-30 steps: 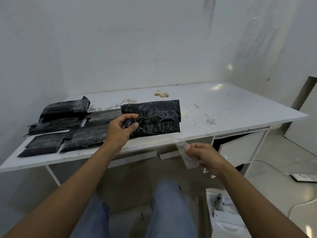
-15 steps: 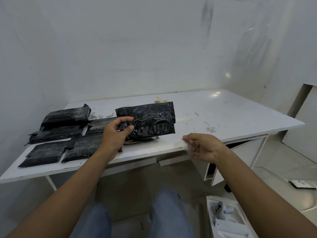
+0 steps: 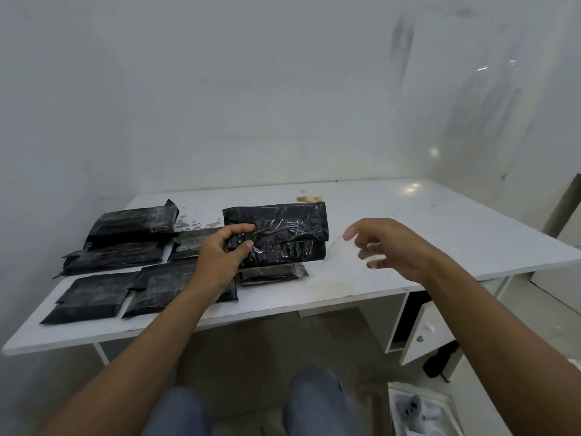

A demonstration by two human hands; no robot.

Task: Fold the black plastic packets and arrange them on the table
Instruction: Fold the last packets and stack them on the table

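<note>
A black plastic packet (image 3: 276,236), pinched at its left end by the left hand (image 3: 220,259), hung above the table (image 3: 408,221) near its front edge, while the right hand (image 3: 386,247) hovered spread and empty; that one-ended grip could let the slick fold spring open.

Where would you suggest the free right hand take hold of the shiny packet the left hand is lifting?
Probably its free right short edge, approached from the right: the left hand already pinches the shiny packet at its left end, and the right hand hovers open beside that edge.
</note>
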